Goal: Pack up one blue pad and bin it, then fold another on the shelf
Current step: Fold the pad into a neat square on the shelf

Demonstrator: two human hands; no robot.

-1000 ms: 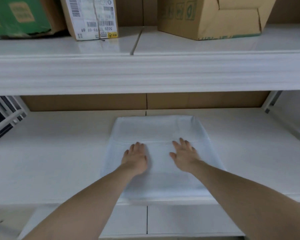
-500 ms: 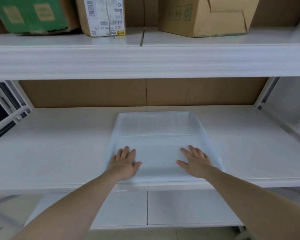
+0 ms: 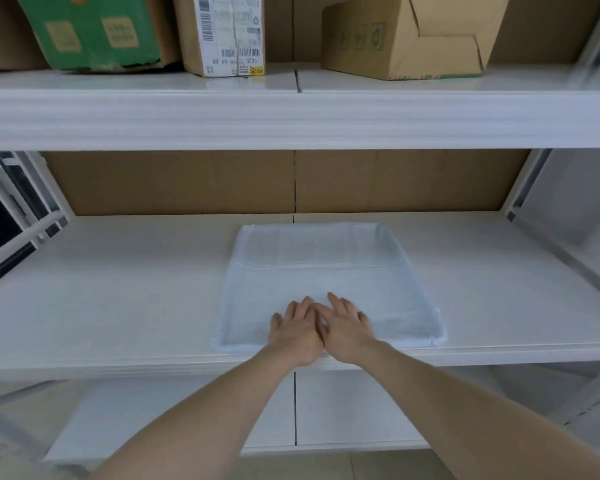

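Observation:
A pale blue pad (image 3: 326, 271) lies flat on the white middle shelf (image 3: 118, 299), folded into a rectangle with a crease across its far third. Its near edge reaches the shelf's front lip. My left hand (image 3: 297, 329) and my right hand (image 3: 343, 325) rest palm-down on the pad's near middle, side by side and touching, fingers spread and pointing away from me. Neither hand grips anything. No bin is in view.
A white upper shelf (image 3: 291, 112) overhangs the pad. On it stand a green carton (image 3: 90, 29), a labelled cardboard box (image 3: 226, 32) and a plain cardboard box (image 3: 406, 36). Brown board backs the middle shelf. A lower shelf (image 3: 343, 407) shows below.
My hands have slid inward from the pad's left and right sides and now meet at its near middle. The view has dropped slightly and pulled back.

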